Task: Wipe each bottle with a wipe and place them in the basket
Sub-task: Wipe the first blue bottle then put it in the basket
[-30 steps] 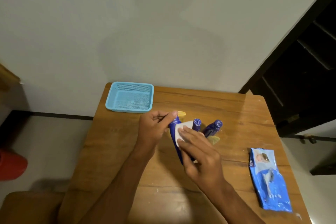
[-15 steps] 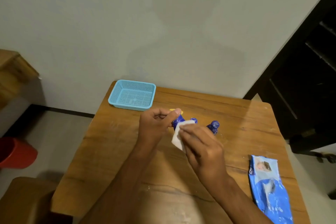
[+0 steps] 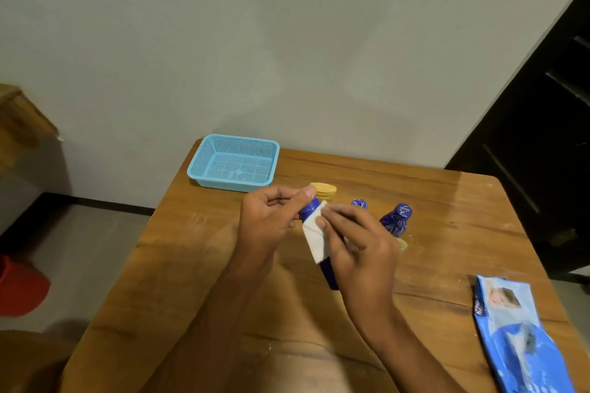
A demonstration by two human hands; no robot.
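From the head view, the left hand (image 3: 271,217) curls round the top of a blue bottle (image 3: 329,274), thumb just under its yellow cap (image 3: 323,191). The right hand (image 3: 360,249) presses a white wipe (image 3: 314,238) against the bottle with bent fingers pinching it. Most of the bottle is hidden behind the wipe and both hands; only its neck and bottom end show. A second blue bottle (image 3: 396,220) stands just past the right hand, and a third (image 3: 359,203) peeks over the fingers. The blue basket (image 3: 194,166) sits at the far left corner of the desk (image 3: 447,201), apart from the hands. A blue wipe pack (image 3: 517,335) lies near the right, partly cut off.
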